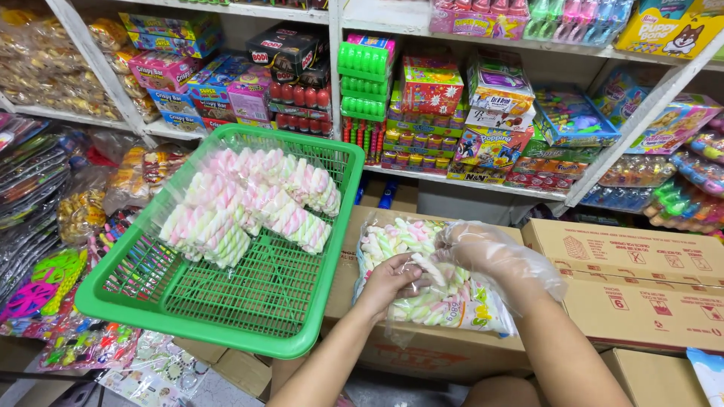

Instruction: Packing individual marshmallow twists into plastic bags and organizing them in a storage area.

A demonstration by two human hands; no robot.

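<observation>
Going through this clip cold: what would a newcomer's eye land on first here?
First, the bright green basket at left centre, tilted, with twisted pastel marshmallows piled in its upper part. Next, to its right, the open marshmallow bag lying on a cardboard box, with the bare left hand at its opening and the right hand, in a clear plastic glove, reaching in. Behind, shelves crammed with colourful sweet boxes.

right hand (pixel 483 252) fingertips: hidden inside marshmallow bag (pixel 422 301) | bag's near edge: possibly behind forearms
</observation>
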